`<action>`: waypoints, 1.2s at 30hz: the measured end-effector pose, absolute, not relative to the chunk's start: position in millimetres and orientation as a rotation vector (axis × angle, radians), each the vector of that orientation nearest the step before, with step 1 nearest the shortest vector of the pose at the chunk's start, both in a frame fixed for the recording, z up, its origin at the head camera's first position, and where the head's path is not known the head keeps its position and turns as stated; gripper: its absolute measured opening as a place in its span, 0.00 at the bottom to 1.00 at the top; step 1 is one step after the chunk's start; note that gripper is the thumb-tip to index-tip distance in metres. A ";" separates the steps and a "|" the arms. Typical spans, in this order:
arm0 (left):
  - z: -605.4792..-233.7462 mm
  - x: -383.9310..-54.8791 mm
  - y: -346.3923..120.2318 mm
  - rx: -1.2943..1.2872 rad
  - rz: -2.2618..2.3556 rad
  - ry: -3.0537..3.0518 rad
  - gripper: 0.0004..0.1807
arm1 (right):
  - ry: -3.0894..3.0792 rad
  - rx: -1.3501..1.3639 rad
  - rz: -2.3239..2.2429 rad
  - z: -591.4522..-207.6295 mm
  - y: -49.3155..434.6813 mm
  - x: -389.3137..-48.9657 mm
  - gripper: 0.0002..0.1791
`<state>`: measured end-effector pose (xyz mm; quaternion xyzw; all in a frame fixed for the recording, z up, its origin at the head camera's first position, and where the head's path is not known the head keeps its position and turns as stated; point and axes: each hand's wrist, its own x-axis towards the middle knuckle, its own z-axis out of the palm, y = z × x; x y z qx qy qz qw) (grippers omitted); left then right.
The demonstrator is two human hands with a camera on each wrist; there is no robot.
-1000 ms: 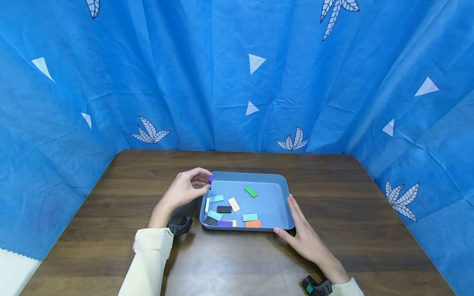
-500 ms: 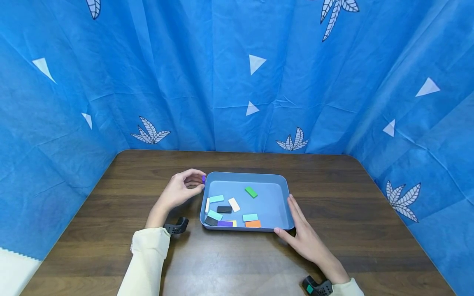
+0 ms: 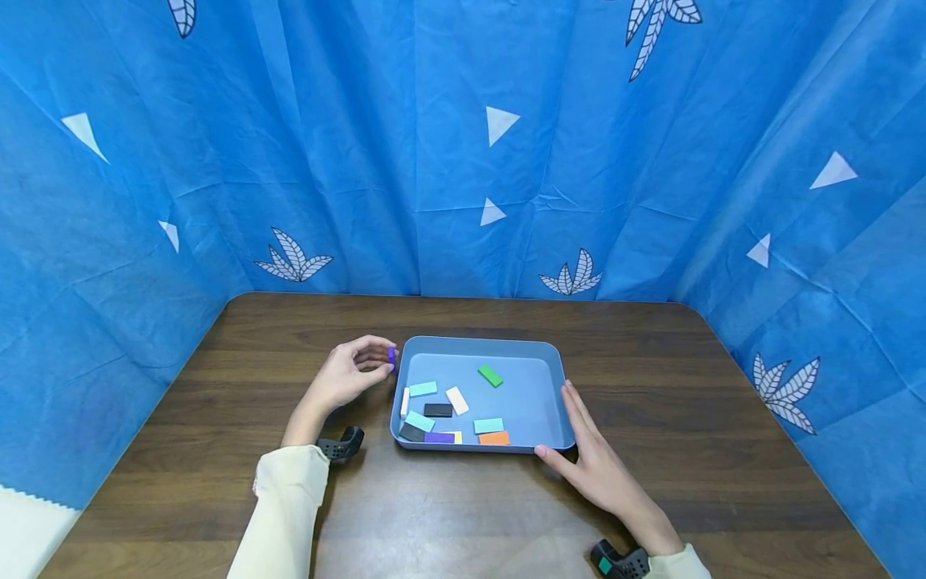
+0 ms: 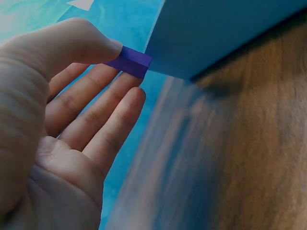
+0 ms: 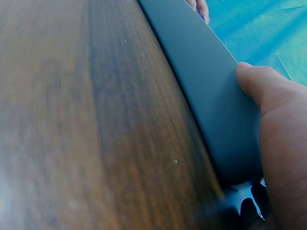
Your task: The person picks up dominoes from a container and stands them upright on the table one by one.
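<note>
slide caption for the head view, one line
The left hand pinches a purple block beside a blue tray of assorted blocks; the right hand touches the tray's near right corner.

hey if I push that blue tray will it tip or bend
Tipping looks unlikely, since the tray sits wide and low on the table. It seems stiff: its walls show no bend beside the right hand. The green block might slide, lying loose on the tray's floor.

The head view is bright, with glare on the near part of the table (image 3: 434, 523) and shadow beside the left sleeve (image 3: 284, 515); both wrist views are dimmer, partly blurred.
</note>
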<state>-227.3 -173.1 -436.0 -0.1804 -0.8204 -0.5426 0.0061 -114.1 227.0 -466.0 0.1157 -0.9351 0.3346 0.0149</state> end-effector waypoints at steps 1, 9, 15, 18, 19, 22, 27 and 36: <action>-437.2 -227.8 -173.5 -0.560 -1.697 -2.571 0.17 | -2.911 0.360 1.043 -466.0 226.9 -114.0 0.53; -449.1 -230.2 -177.0 -0.540 -1.728 -2.588 0.17 | -2.918 0.356 1.042 -466.3 225.9 -113.7 0.53; -455.4 -230.5 -179.1 -0.525 -1.727 -2.596 0.18 | -2.915 0.357 1.044 -466.6 225.8 -112.7 0.54; -458.3 -231.5 -179.7 -0.509 -1.717 -2.625 0.18 | -2.916 0.356 1.047 -466.2 225.9 -112.3 0.54; -459.2 -232.0 -179.8 -0.506 -1.712 -2.632 0.18 | -2.916 0.356 1.048 -466.1 226.1 -112.4 0.54; -461.4 -233.3 -179.9 -0.499 -1.687 -2.649 0.19 | -2.911 0.357 1.052 -465.2 226.4 -112.6 0.54; -463.6 -234.0 -180.4 -0.496 -1.648 -2.657 0.19 | -2.900 0.366 1.053 -464.5 226.7 -113.1 0.53; -461.3 -231.6 -178.7 -0.503 -1.610 -2.679 0.20 | -2.899 0.366 1.041 -464.9 226.8 -113.8 0.53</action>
